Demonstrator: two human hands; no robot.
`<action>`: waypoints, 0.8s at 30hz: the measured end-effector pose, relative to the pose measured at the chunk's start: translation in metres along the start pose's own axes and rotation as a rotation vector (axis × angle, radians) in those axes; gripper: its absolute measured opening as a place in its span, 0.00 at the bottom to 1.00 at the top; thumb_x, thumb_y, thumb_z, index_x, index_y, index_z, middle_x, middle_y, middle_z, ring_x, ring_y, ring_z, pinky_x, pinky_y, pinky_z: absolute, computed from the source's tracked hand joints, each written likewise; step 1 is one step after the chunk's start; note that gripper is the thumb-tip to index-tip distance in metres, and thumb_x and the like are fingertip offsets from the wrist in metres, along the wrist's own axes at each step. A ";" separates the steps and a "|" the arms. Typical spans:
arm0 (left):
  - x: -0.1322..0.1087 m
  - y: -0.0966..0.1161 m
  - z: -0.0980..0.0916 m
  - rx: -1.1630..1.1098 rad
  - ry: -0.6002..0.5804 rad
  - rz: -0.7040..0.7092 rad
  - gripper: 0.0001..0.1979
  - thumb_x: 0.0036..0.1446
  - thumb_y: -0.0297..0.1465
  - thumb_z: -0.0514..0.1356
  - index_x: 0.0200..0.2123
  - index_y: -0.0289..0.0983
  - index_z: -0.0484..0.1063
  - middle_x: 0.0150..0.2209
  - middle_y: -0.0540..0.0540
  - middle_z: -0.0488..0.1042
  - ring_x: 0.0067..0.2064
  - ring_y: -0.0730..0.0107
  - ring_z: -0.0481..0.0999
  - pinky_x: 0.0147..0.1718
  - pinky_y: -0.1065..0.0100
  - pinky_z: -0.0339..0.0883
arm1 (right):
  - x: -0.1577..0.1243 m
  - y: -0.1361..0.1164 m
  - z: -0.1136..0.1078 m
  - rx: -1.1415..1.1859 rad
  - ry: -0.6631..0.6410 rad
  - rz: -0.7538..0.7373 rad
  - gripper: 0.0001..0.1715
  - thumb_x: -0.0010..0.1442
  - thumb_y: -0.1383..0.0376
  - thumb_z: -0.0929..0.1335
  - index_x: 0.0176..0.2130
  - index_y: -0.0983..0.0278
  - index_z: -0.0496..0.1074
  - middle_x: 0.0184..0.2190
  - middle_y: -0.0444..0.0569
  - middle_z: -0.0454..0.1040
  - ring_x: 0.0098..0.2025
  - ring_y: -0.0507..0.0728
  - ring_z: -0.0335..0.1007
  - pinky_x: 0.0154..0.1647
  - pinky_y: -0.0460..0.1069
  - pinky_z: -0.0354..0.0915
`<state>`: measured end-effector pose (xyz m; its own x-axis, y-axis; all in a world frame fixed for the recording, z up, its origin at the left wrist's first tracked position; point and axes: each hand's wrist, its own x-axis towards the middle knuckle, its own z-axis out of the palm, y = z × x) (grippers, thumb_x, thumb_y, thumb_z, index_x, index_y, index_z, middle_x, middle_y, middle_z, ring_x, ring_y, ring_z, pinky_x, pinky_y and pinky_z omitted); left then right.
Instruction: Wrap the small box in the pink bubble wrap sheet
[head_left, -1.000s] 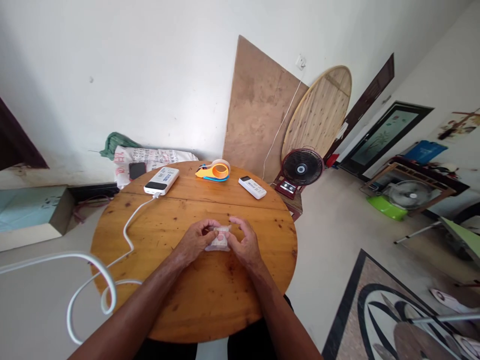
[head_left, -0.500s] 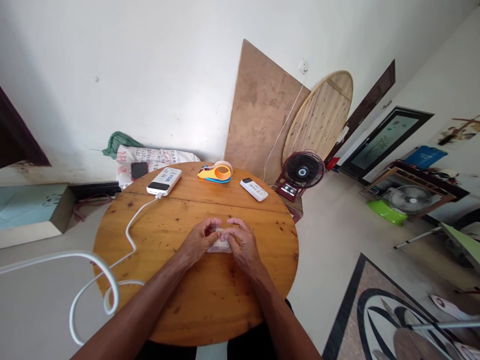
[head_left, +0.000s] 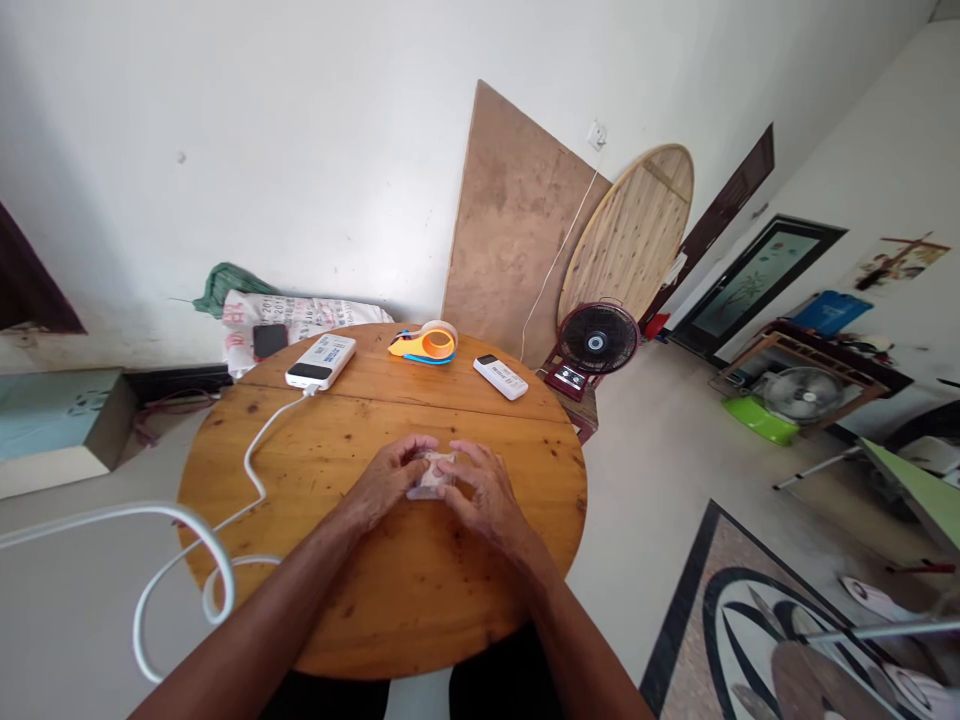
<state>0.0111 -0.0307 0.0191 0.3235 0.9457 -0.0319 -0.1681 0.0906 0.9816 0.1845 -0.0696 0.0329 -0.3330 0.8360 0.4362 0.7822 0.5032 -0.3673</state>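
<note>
A small whitish, see-through plastic packet (head_left: 427, 486) rests on the round wooden table (head_left: 300, 480), between my two hands. From its left side my left hand (head_left: 390, 478) grips it, thumb on the near top and fingers curled behind. At the right edge, my right hand (head_left: 484, 490) has its thumb and curved fingers around the packet. What is inside the packet is too small to make out, and the fingers cover part of it.
Behind my hands lie an orange and blue tape dispenser (head_left: 424, 344), a white power bank (head_left: 322, 362) with a white cable (head_left: 259, 450), and a smaller white device (head_left: 500, 378). A dark red fan (head_left: 598, 340) stands past the table's right rim; boards (head_left: 517, 210) lean on the wall.
My right hand's fingers have spread apart and drawn back slightly, uncovering more of the packet. My left hand keeps its grip. The whole view has shifted a little.
</note>
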 end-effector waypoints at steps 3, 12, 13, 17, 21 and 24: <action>0.001 -0.002 0.000 0.014 0.006 -0.002 0.17 0.44 0.35 0.61 0.40 0.36 0.70 0.33 0.50 0.74 0.31 0.70 0.71 0.31 0.69 0.63 | -0.006 -0.003 0.001 -0.122 0.020 -0.042 0.18 0.57 0.64 0.68 0.48 0.55 0.72 0.55 0.51 0.65 0.56 0.60 0.59 0.54 0.57 0.57; 0.000 0.000 0.000 0.035 -0.029 0.006 0.13 0.46 0.34 0.59 0.36 0.37 0.69 0.30 0.52 0.73 0.29 0.72 0.68 0.29 0.71 0.61 | -0.012 -0.009 0.015 -0.205 0.123 -0.062 0.15 0.60 0.67 0.64 0.47 0.56 0.70 0.56 0.51 0.64 0.59 0.60 0.54 0.54 0.57 0.55; 0.000 0.000 0.000 0.038 -0.027 0.007 0.13 0.46 0.34 0.59 0.36 0.37 0.69 0.30 0.52 0.73 0.29 0.72 0.68 0.29 0.71 0.61 | -0.011 -0.009 0.014 -0.180 0.119 -0.058 0.15 0.59 0.68 0.65 0.46 0.57 0.71 0.56 0.51 0.64 0.59 0.60 0.54 0.54 0.57 0.54; 0.000 0.002 0.001 0.048 -0.016 -0.002 0.14 0.45 0.35 0.59 0.37 0.37 0.69 0.30 0.52 0.73 0.29 0.71 0.68 0.29 0.71 0.61 | -0.002 -0.004 0.002 0.014 0.029 -0.026 0.13 0.54 0.67 0.69 0.42 0.58 0.71 0.57 0.49 0.63 0.58 0.60 0.58 0.56 0.56 0.54; 0.000 0.004 0.003 0.059 -0.001 -0.030 0.15 0.45 0.35 0.59 0.37 0.36 0.68 0.29 0.52 0.72 0.27 0.72 0.68 0.27 0.72 0.60 | 0.012 0.009 -0.014 0.269 -0.087 0.057 0.21 0.52 0.64 0.71 0.47 0.59 0.67 0.57 0.51 0.64 0.59 0.59 0.59 0.57 0.55 0.55; -0.002 0.007 0.005 0.067 0.014 -0.047 0.15 0.45 0.35 0.58 0.37 0.36 0.68 0.27 0.52 0.71 0.26 0.73 0.67 0.26 0.72 0.60 | 0.019 0.021 -0.018 0.389 -0.183 0.102 0.32 0.51 0.62 0.71 0.54 0.58 0.62 0.56 0.50 0.64 0.59 0.59 0.59 0.58 0.55 0.56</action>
<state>0.0142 -0.0333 0.0267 0.3163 0.9452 -0.0809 -0.0898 0.1147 0.9893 0.2042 -0.0465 0.0480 -0.3799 0.8929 0.2418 0.5713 0.4320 -0.6979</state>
